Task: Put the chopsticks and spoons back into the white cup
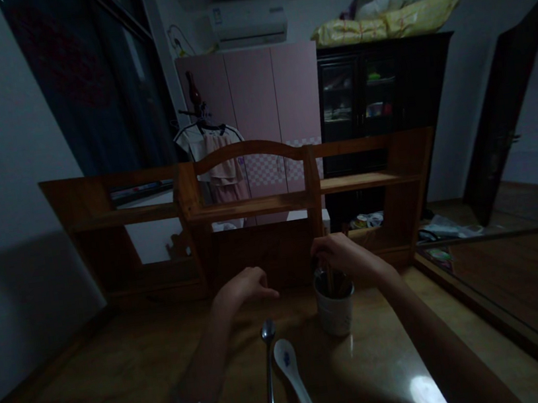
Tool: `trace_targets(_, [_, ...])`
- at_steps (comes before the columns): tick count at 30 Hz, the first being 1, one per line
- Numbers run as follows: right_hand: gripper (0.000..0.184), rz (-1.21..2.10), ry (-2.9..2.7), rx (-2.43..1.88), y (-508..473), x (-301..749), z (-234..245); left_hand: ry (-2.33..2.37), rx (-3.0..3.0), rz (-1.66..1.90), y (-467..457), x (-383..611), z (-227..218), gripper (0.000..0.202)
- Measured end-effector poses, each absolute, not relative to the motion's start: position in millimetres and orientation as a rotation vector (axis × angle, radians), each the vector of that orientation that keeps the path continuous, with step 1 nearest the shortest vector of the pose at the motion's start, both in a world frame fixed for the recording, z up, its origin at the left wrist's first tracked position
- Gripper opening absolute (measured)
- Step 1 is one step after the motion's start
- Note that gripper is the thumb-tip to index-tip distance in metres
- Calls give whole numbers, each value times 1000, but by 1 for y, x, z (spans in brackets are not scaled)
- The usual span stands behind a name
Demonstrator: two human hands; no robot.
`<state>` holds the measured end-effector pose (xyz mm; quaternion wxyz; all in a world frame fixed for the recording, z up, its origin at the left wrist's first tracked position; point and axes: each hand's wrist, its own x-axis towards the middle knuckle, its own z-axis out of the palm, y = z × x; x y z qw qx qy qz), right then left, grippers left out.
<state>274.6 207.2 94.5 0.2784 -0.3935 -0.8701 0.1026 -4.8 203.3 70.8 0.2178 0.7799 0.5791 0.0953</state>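
Observation:
A white cup (335,311) stands on the wooden desk (125,388) with dark sticks, perhaps chopsticks (331,281), upright inside it. My right hand (344,259) hovers over the cup's mouth, fingers pinched round the sticks' tops. My left hand (242,287) floats left of the cup, loosely curled with the index finger pointing toward it, holding nothing I can see. In front of the hands lie a metal spoon (269,368) and a white ceramic spoon (291,372) with a blue mark, side by side.
A wooden shelf unit (248,197) stands along the desk's back edge. Behind it are a pink wardrobe (254,97), a dark cabinet (379,99) topped with bedding, hanging clothes (214,149) and an open door (506,108) on the right. The room is dim.

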Motion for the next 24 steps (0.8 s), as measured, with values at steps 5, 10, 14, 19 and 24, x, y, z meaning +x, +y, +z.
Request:
trace_targets(5, [26,262,-2348,-1048,202,274,98,1554,1982,-11,229,-12,25,31])
trace_targets(10, [29,279,-2355,-1052,203,276,96,1353,1890,-263,246,-5,-1,26])
trace_targets(14, [31,318,-2369,-1056,203,276,95,1360,1904,-362,250,-2,-7,23])
trace_targets(19, [35,346,-2378,-1044,200,276,97,1326,1963,-395,246,-3,4,10])
trace_targets(24, [34,309,-2355,-1056,203,277,96,1323,2065,-312,242,-5,15,8])
